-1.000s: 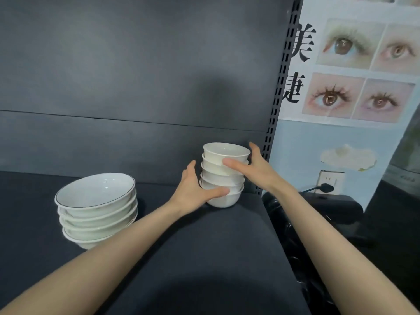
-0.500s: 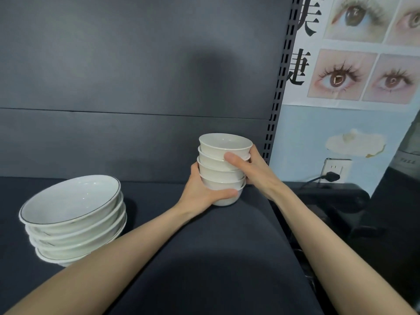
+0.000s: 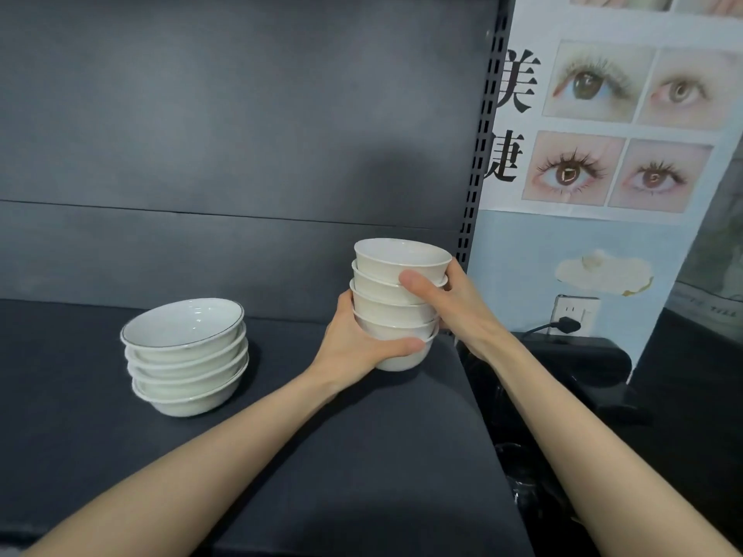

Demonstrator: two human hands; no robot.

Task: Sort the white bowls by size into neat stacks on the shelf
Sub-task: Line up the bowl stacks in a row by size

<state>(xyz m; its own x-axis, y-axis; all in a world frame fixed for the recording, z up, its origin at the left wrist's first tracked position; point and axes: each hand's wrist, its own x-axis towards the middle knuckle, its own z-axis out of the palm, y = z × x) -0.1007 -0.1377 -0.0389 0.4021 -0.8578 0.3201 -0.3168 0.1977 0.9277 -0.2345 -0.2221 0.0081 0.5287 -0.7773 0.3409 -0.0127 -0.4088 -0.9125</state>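
Head view: two stacks on the dark shelf (image 3: 362, 456), so the sort looks nearly done. The big bowls (image 3: 185, 363), dark line on the top rim, sit nested towards the left, leaning slightly, with no hand on them. The small bowls (image 3: 396, 307) are nested in a taller stack at the back right, close to the shelf's right edge and the slotted upright (image 3: 478, 154).

Both hands are on the small stack. The left hand (image 3: 354, 343) cups the lower bowls from the left, thumb wrapped across the front of the bottom bowl. The right hand (image 3: 458, 303) grips from the right, thumb pressed across the front of the second bowl from the top, with its fingers hidden behind. I cannot tell whether the bottom bowl rests on the shelf or is held just off it.

No loose bowls are in view. What is left, as I judge it: set or square up the small stack, let go, and maybe straighten the leaning big stack.

Against the earlier frames, both hands hold the small stack the same way, thumbs in the same spots. The stack stays at the back right, and the gap to the big bowls looks about the same. The main change is the camera: the big bowls now sit further right in frame, and more of the eye poster (image 3: 603, 126) shows than half a second ago.
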